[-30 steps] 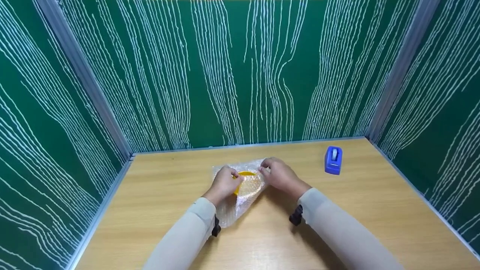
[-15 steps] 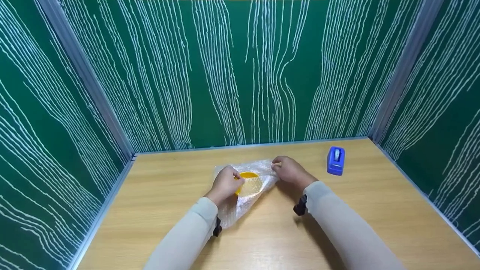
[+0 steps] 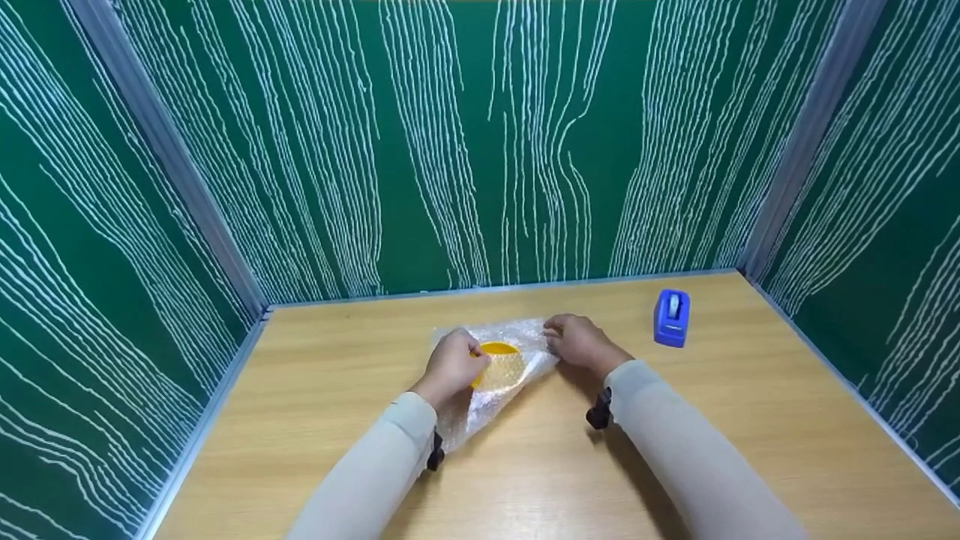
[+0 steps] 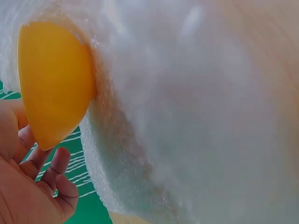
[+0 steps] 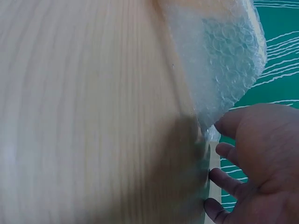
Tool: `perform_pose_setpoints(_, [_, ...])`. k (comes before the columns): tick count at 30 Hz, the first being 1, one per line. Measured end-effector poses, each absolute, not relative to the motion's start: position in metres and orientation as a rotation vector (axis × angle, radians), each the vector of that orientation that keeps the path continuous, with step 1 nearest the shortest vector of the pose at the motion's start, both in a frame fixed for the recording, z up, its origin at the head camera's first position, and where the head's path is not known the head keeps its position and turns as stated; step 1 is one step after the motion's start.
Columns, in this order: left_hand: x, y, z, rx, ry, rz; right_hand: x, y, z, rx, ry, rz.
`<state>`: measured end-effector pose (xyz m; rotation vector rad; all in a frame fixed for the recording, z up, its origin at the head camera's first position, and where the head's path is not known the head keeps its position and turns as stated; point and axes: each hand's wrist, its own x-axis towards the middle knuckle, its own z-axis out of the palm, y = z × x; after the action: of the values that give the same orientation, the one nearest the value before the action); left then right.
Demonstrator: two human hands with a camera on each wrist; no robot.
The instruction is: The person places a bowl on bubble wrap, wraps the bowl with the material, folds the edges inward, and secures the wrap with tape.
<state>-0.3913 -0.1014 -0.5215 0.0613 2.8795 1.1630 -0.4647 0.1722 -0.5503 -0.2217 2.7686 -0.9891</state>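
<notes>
A yellow bowl [image 4: 56,79] lies partly wrapped in clear bubble wrap [image 3: 506,371] near the middle of the table. The wrap covers most of its top, while a yellow strip shows at the far rim and on the left side. My left hand [image 3: 454,365] grips the bowl's left edge, with the thumb over the wrap and fingers at the bowl's outside in the left wrist view. At the right, my right hand [image 3: 581,343] pinches the edge of the bubble wrap [image 5: 229,60], which stretches between both hands.
A blue tape dispenser [image 3: 671,319] with a white roll stands at the back right of the wooden table [image 3: 315,405]. Green panels [image 3: 420,247] with white wavy lines enclose the table at the back and both sides.
My right hand has moved to the right, drawing the bubble wrap out and flatter across the bowl. My left hand has stayed nearly in place on the bowl's edge.
</notes>
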Motion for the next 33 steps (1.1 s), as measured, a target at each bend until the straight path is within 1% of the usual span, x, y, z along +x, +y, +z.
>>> perform_pose_setpoints(5, [-0.392, -0.100, -0.522, 0.130, 2.924, 1.132, -0.460, 0.173, -0.550, -0.268, 2.804, -0.948])
perform_pose_setpoints(15, [-0.389, -0.098, -0.518, 0.037, 2.881, 1.139, -0.452, 0.175, -0.548, -0.344, 2.836, -0.814])
perform_pose_setpoints(20, [-0.388, -0.098, -0.516, 0.019, 2.858, 1.139, -0.450, 0.173, -0.549, -0.291, 2.831, -0.796])
perform_pose_setpoints(23, [-0.392, -0.100, -0.519, 0.010, 2.830, 1.150, -0.452, 0.171, -0.550, -0.230, 2.820, -0.803])
perform_pose_setpoints(24, [-0.403, -0.104, -0.534, 0.039, 2.830, 1.170, -0.452, 0.170, -0.550, -0.217, 2.817, -0.810])
perform_pose_setpoints(27, [-0.406, -0.104, -0.536, 0.042, 2.826, 1.174, -0.454, 0.169, -0.550, -0.147, 2.797, -0.873])
perform_pose_setpoints(30, [-0.400, -0.102, -0.532, 0.064, 2.852, 1.167, -0.457, 0.168, -0.550, -0.132, 2.796, -0.940])
perform_pose_setpoints(31, [-0.388, -0.099, -0.517, 0.048, 2.865, 1.144, -0.458, 0.168, -0.550, -0.133, 2.802, -0.970])
perform_pose_setpoints(33, [-0.385, -0.098, -0.515, 0.072, 2.889, 1.138, -0.460, 0.167, -0.550, -0.151, 2.814, -1.020])
